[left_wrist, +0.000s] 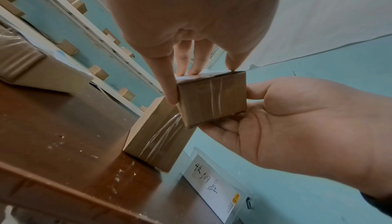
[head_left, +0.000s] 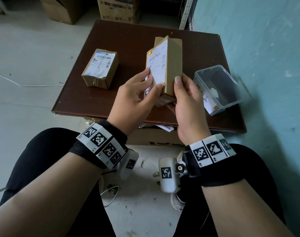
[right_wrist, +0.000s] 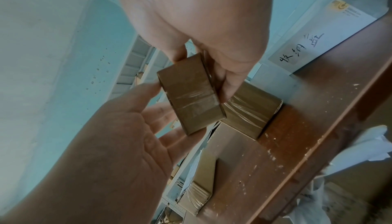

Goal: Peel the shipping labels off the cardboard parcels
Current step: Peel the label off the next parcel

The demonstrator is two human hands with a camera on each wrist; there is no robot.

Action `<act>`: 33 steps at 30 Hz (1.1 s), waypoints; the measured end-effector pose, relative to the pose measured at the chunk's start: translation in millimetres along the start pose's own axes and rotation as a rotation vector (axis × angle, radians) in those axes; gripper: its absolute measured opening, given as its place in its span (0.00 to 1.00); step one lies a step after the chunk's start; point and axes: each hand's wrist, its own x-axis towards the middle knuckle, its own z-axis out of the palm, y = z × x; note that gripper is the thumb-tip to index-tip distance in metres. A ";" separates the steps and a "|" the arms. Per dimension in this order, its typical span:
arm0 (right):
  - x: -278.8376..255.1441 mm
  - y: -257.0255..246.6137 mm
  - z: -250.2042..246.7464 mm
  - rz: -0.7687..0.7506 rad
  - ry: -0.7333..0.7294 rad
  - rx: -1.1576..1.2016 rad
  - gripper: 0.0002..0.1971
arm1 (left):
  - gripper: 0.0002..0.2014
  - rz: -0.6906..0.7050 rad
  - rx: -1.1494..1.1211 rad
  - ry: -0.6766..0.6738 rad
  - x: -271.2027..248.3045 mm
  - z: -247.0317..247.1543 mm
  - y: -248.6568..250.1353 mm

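Brown tabletop point(head_left: 128, 36), two parcels, one being worked in the air.
Head view: right hand point(head_left: 188, 106) is clamping the held parcel point(head_left: 174, 65) upright over the near edge, left hand point(head_left: 137, 96) pinching its shipping label point(head_left: 158, 65); second parcel point(head_left: 100, 68) lying far left, clear bin point(head_left: 231, 106) right. Left-wrist view: fingertips point(left_wrist: 233, 68) are pressing the top edge. Right-wrist view: thumb and fingers are wrapping the taped end point(right_wrist: 191, 96). Best peeling slowly from one corner.

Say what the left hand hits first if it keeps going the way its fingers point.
The left hand already has its fingertips on the shipping label of the held parcel; pushing on just presses into that face. The second parcel sits off to the side, out of line.
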 end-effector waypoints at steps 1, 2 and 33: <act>0.0 0.0 0.4 0.000 0.000 0.004 0.15 | 0.23 -0.001 -0.007 0.003 0.0 -0.3 0.5; -0.2 -0.5 0.8 -0.001 -0.001 0.014 0.13 | 0.20 -0.001 -0.027 0.012 -0.2 -1.1 2.1; 0.4 -0.5 0.8 0.021 0.012 0.006 0.18 | 0.18 -0.015 -0.069 0.031 0.5 -3.5 3.4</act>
